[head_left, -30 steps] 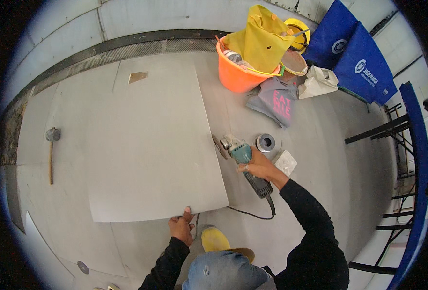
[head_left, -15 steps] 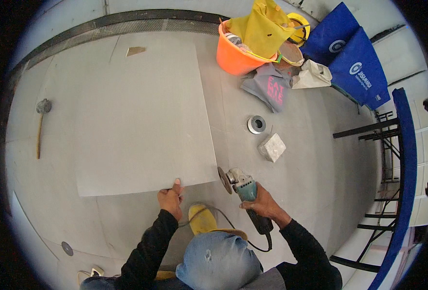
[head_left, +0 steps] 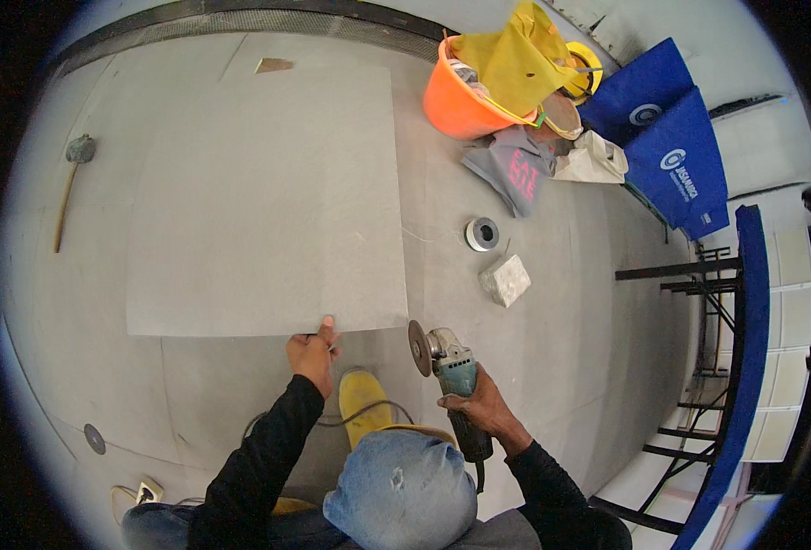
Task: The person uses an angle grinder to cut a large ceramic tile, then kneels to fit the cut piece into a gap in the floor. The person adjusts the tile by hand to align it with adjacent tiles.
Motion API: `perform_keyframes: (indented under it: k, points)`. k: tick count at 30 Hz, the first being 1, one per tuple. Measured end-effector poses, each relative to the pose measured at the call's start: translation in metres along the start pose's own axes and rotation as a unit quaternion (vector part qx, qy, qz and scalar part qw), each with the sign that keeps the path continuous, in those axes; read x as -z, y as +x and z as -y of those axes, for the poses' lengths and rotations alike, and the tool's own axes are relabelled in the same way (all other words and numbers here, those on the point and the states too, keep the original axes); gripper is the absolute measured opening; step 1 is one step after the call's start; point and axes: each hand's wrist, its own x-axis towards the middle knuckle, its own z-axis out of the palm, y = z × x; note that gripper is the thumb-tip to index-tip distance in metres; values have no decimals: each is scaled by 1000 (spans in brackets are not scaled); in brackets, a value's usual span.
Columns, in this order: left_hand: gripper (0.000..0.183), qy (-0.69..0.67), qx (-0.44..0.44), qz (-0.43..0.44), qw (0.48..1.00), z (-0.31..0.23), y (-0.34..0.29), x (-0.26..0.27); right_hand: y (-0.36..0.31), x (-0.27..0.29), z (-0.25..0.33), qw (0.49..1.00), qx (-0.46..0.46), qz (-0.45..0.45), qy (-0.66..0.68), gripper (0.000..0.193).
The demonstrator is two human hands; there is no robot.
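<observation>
A person in dark long sleeves and worn blue jeans crouches over a smooth grey floor, seen from above. A large, flat, pale grey sheet lies in front of them, its near edge toward their body. The left hand pinches that near edge, right of its middle, with the thumb on top and the other fingers curled under. The right hand has its fingers wrapped around the body of a teal and black angle grinder. The grinder's round disc stands just beside the sheet's near right corner; whether they touch is hard to tell. A yellow boot shows between the arms, with a dark cord crossing it. Right of the sheet sit a roll of tape and a rough whitish block. A mallet lies to the far left, and an orange bucket holding a yellow bag stands at the back right.
</observation>
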Motion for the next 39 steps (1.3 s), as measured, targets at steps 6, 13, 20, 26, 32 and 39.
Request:
perform_keyframes:
  k: [6,13,20,26,32,39]
  points:
    - [28,9,1,15,1000,1,2,1,10,3,2,999,-8,0,-43,79]
    - [29,-16,-35,15,999,0,-1,-4,31,5,11,997,57,-25,-46,79]
    - [32,-7,3,16,1000,2,3,-2,62,17,46,995,46,-31,-83,77]
    - [34,7,-13,-5,1000,4,2,-1,92,25,70,995,87,-20,-44,64]
    - [32,-6,-26,14,1000,-6,-7,-3,126,31,85,996,75,-10,-38,62]
    - [26,36,-1,-9,999,-12,-11,-3,160,38,99,993,115,-15,-23,60]
